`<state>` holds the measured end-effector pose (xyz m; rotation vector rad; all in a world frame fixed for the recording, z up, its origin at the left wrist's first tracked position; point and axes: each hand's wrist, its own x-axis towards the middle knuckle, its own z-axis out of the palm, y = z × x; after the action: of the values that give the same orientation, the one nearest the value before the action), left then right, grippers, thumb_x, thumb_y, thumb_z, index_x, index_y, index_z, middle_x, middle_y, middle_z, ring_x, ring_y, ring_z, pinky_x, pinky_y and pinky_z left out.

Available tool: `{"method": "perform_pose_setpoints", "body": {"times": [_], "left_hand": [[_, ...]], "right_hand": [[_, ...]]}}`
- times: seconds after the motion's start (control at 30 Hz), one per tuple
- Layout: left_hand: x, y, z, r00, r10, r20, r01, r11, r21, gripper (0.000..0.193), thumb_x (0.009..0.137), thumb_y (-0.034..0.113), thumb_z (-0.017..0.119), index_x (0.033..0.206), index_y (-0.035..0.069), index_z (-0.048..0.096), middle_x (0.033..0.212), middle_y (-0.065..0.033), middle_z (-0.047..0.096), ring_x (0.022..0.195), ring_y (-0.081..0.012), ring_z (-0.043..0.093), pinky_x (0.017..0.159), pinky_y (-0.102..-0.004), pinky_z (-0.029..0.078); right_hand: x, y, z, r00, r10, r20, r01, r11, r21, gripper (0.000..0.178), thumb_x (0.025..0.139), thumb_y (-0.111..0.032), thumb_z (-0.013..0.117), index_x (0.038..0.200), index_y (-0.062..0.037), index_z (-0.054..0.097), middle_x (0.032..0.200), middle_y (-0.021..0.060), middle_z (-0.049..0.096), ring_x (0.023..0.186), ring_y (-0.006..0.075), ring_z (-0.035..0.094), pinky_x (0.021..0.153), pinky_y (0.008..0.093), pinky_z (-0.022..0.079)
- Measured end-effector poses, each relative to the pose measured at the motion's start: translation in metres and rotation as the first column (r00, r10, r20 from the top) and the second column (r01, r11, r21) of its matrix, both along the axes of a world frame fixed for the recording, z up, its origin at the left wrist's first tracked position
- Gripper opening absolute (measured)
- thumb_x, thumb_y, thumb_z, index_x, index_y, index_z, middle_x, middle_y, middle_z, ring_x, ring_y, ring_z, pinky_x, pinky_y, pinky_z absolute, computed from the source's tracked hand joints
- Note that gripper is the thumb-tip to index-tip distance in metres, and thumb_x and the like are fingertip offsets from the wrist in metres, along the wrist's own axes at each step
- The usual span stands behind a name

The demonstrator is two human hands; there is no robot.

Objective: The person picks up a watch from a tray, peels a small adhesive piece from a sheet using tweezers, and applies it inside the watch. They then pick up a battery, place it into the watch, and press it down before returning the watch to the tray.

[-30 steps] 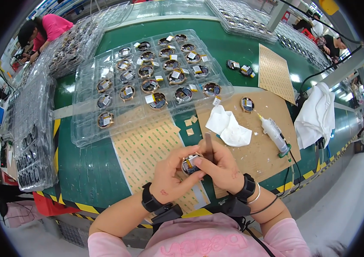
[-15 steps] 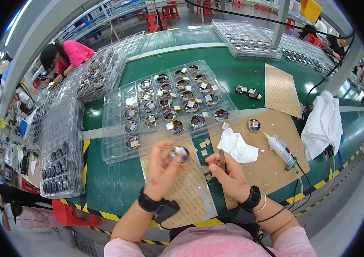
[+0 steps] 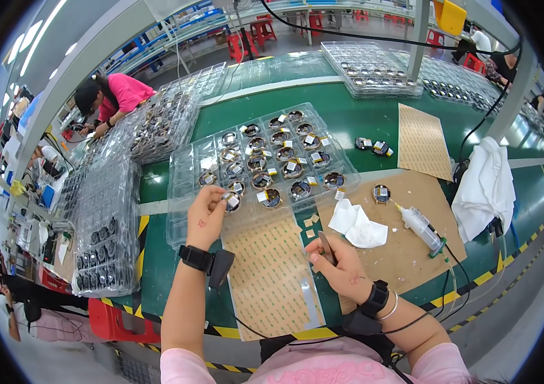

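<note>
My left hand pinches a round watch module with a white label by its edge. It is over the near left part of a clear plastic tray, whose pockets hold several similar round modules. My right hand is closed around dark tweezers, their tips pointing away from me. Beneath and between my hands lies a tan sheet with printed rows. Small tan squares sit just beyond my right hand, near a crumpled white cloth.
On brown board at right lie a single module and a dispensing syringe. Two modules rest near another tan sheet. White cloth hangs at far right. Stacked trays stand left; a person in pink works beyond.
My left hand has carried the module leftward and away from me, from above the tan sheet to the tray. My right hand stays nearly in place with the tweezers. The view has shifted slightly.
</note>
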<state>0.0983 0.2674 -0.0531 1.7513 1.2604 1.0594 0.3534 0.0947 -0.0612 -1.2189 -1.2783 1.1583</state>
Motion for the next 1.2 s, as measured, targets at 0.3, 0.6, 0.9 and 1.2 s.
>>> {"method": "perform_pose_setpoints", "body": {"times": [0.3, 0.6, 0.9, 1.2], "left_hand": [[0.023, -0.024, 0.016, 0.933, 0.107, -0.344, 0.021, 0.937, 0.349, 0.014, 0.077, 0.005, 0.067, 0.091, 0.006, 0.067, 0.085, -0.0048, 0.056, 0.064, -0.0134, 0.05, 0.06, -0.0256, 0.043], [0.034, -0.034, 0.007, 0.915, -0.075, -0.396, 0.179, 0.956, 0.231, 0.017, 0.075, 0.005, 0.069, 0.091, 0.006, 0.067, 0.082, -0.0041, 0.051, 0.063, -0.0137, 0.046, 0.058, -0.0265, 0.04], [0.062, -0.031, 0.011, 0.901, -0.128, -0.415, 0.272, 0.911, 0.31, 0.015, 0.078, 0.009, 0.069, 0.091, 0.005, 0.065, 0.082, -0.0056, 0.049, 0.067, -0.0166, 0.049, 0.061, -0.0278, 0.042], [0.105, -0.018, 0.015, 0.713, 0.095, -0.695, 0.227, 0.906, 0.357, 0.028, 0.078, 0.028, 0.07, 0.094, 0.005, 0.065, 0.087, -0.0095, 0.054, 0.078, -0.0276, 0.058, 0.067, -0.0384, 0.048]], "right_hand": [[0.006, -0.005, 0.002, 0.999, -0.047, -0.004, 0.047, 0.999, 0.025, 0.015, 0.089, -0.012, 0.058, 0.1, -0.0009, 0.06, 0.072, -0.0006, 0.053, 0.059, 0.0049, 0.041, 0.056, 0.0228, 0.036], [0.013, -0.006, 0.004, 0.988, 0.037, 0.147, -0.042, 0.999, 0.031, 0.016, 0.087, -0.007, 0.061, 0.103, -0.0054, 0.06, 0.081, -0.0003, 0.059, 0.067, 0.0074, 0.054, 0.063, 0.0221, 0.044], [0.015, -0.015, -0.015, 0.636, 0.041, 0.771, -0.441, 0.839, 0.319, 0.019, 0.078, -0.012, 0.064, 0.098, -0.0121, 0.062, 0.1, 0.0018, 0.059, 0.069, 0.0227, 0.062, 0.058, 0.0324, 0.051], [0.023, -0.017, -0.016, 0.651, 0.054, 0.757, -0.444, 0.836, 0.322, 0.01, 0.081, -0.016, 0.06, 0.09, -0.0103, 0.06, 0.096, 0.0012, 0.057, 0.068, 0.0235, 0.061, 0.054, 0.0358, 0.051]]}}
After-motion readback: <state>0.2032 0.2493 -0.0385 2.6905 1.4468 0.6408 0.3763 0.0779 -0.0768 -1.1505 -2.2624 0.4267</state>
